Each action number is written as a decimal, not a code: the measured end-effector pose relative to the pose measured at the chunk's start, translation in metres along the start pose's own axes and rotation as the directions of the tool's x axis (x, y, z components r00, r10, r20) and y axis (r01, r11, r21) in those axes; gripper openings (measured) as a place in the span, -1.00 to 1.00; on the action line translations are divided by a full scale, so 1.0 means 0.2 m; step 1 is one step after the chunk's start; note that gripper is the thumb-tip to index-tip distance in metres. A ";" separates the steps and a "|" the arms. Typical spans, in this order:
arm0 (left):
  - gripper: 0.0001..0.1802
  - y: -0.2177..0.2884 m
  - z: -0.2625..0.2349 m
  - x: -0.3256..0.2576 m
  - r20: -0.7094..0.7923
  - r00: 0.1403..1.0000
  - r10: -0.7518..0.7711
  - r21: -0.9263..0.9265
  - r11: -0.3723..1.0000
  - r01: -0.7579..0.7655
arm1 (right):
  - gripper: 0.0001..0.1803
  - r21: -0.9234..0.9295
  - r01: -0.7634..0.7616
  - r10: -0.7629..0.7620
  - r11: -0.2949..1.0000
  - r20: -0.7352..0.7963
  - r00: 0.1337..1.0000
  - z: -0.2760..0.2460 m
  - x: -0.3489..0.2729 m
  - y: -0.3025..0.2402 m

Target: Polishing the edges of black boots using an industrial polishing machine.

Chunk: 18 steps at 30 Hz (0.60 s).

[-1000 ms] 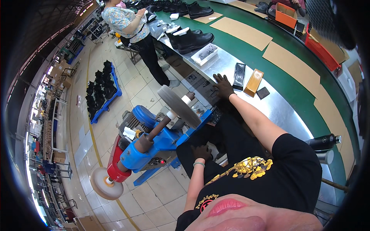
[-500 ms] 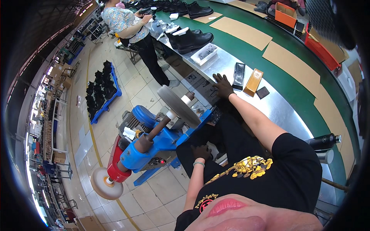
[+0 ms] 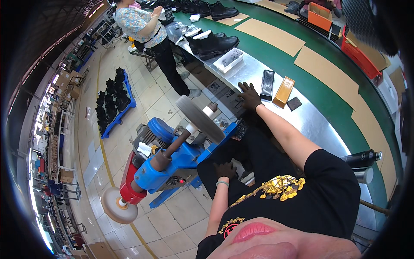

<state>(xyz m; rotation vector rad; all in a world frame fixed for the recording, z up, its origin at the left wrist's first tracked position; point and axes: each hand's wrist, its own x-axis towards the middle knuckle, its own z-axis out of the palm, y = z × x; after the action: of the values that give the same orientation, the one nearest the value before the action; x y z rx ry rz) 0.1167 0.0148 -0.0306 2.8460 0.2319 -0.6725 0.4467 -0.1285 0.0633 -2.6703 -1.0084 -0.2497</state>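
Observation:
My right hand [image 3: 249,96], in a black glove, lies flat with fingers spread on the edge of the steel-topped bench [image 3: 319,123]. Just right of it stand a black block [image 3: 268,84] and an orange-brown block [image 3: 284,92], with a small dark square [image 3: 295,103] beside them. My left hand [image 3: 225,169], also in a dark glove, rests on my dark trouser leg near my knee and holds nothing. In front of my knees stands a blue buffing machine [image 3: 172,162] with a grey wheel [image 3: 199,118] at one end and a pale wheel [image 3: 116,205] at the other.
A person in a floral top [image 3: 144,26] stands at the bench farther along, near black boots [image 3: 213,43] and a white box [image 3: 230,59]. A blue rack of black shoes [image 3: 113,101] sits on the tiled floor. Cardboard sheets [image 3: 330,64] lie on the green belt. Two bottles [image 3: 362,162] stand at my right.

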 end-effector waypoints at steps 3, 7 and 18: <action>-0.52 0.00 0.01 0.00 -0.021 1.000 0.006 -0.003 1.000 -0.006 | -0.58 -0.029 0.011 -0.010 1.000 0.014 1.000 0.00 0.00 0.01; -0.55 0.00 0.00 0.00 -0.006 1.000 0.002 -0.014 1.000 -0.002 | -0.57 0.008 -0.006 0.006 1.000 -0.003 1.000 0.01 0.00 0.00; -0.53 0.01 -0.02 -0.01 0.002 1.000 -0.014 -0.051 0.999 0.014 | -0.59 -0.012 0.007 -0.007 1.000 0.009 1.000 0.00 0.00 0.00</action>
<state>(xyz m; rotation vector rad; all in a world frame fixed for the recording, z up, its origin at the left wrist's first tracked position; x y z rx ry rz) 0.1167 0.0140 -0.0256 2.7977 0.2646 -0.6621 0.4469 -0.1289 0.0636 -2.6812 -1.0225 -0.2460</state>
